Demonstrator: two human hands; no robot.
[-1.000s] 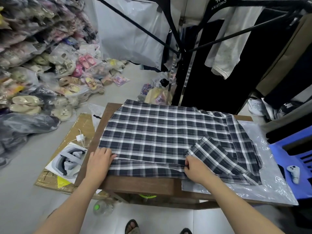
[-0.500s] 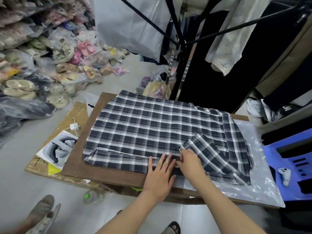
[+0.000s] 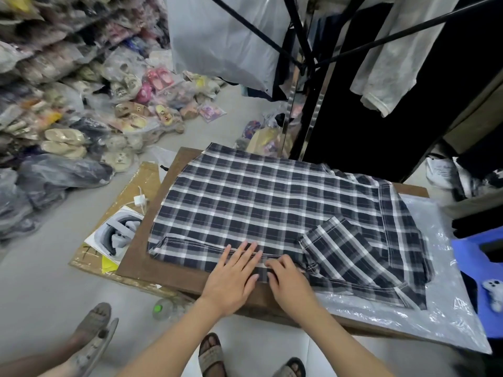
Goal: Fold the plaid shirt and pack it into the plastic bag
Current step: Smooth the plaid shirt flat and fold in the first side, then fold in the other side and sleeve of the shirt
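- Head view, change: since a second ago the left hand has crossed from the near-left corner of the dark blue-and-white plaid cotton shirt to a spot just beside the right hand; over the last half second both have barely shifted.
- Head view, hands: left hand lies open and flat, fingers spread, pressing the near folded hem and gripping nothing. Right hand is curled, fingertips pinching or pressing the same hem fold; whether cloth is actually gripped cannot be told.
- Head view, location: shirt lies spread on the brown wooden board table; its right part, with a sleeve folded back, overlaps the clear crinkled plastic bag lying flat at the near-right.
- Head view, handling (judgement): thin, soft, light cloth; it will sag and lose its creases if lifted by one point. Hold along folded edges with both hands, well apart, and press creases flat. The bag looks slippery, so its mouth probably needs holding open.
- Head view, surroundings: a blue plastic stool stands right of the table.
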